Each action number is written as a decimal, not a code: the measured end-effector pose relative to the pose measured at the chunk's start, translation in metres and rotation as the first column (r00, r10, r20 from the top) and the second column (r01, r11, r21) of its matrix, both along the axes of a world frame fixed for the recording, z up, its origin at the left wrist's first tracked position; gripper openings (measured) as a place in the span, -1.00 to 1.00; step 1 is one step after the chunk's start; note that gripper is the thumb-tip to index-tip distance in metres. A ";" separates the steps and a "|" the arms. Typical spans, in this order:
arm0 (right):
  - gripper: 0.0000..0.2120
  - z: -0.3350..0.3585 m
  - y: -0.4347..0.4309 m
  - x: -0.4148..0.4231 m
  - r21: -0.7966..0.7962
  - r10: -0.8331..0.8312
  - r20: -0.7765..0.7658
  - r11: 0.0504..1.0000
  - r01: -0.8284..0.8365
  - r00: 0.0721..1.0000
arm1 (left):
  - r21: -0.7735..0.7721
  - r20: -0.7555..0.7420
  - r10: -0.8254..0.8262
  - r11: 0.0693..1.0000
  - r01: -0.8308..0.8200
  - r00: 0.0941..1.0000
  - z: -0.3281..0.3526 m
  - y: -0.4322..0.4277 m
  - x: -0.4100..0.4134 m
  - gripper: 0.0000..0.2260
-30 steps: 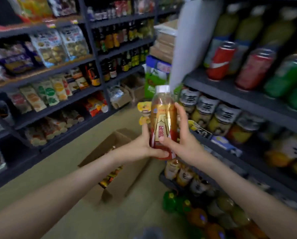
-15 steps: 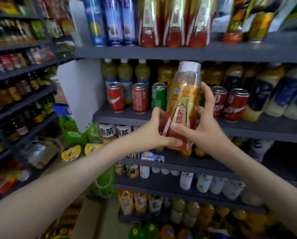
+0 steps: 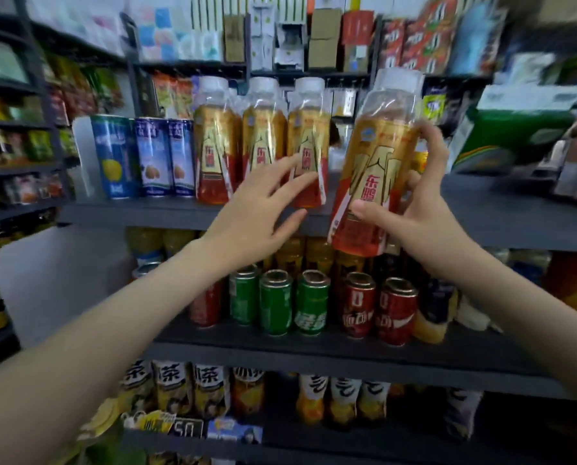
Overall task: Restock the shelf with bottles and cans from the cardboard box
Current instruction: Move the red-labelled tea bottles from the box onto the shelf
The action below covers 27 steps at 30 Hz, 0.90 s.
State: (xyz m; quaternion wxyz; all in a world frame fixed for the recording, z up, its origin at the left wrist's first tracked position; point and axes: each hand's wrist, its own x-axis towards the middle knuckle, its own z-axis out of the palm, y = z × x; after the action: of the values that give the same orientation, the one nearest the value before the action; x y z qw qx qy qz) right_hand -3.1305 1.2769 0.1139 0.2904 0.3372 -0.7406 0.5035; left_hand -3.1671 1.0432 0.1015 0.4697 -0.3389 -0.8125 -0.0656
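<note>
Left hand (image 3: pixel 256 213) released bottle (image 3: pixel 374 169); right hand (image 3: pixel 421 216) covers its side.

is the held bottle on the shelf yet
No: the right hand holds the bottle in front of the shelf, base below its front edge.

Both arms outstretched. Left hand (image 3: pixel 254 213) flat, fingers spread. Right hand (image 3: pixel 419 223) wraps bottle (image 3: pixel 372 162), thumb in front.
</note>
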 end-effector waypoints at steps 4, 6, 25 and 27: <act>-0.03 0.024 0.014 -0.042 -0.064 0.082 0.083 0.995 -0.077 0.993 | -0.089 -0.189 0.219 0.967 -0.238 0.957 0.024 -0.006 -0.043 -0.51; -0.03 0.035 0.018 -0.063 -0.033 0.077 0.072 0.997 -0.075 0.994 | -0.122 -0.237 0.273 0.944 -0.308 0.932 0.034 -0.010 -0.054 -0.47; 0.08 0.045 0.003 -0.202 0.330 -0.201 0.147 0.933 0.143 0.969 | -0.468 -0.504 0.052 0.823 -0.323 0.862 0.065 -0.005 -0.111 -0.45; 0.09 0.044 0.001 -0.206 0.307 -0.283 0.093 0.920 0.243 0.955 | -0.459 -0.514 0.047 0.829 -0.320 0.857 0.065 -0.006 -0.112 -0.45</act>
State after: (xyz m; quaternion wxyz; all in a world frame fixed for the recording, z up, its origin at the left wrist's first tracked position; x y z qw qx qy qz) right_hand -3.3369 1.2776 0.1579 0.2517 0.2388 -0.8634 0.3664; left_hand -3.2794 1.0367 0.1661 0.5489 -0.3776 -0.6854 0.2938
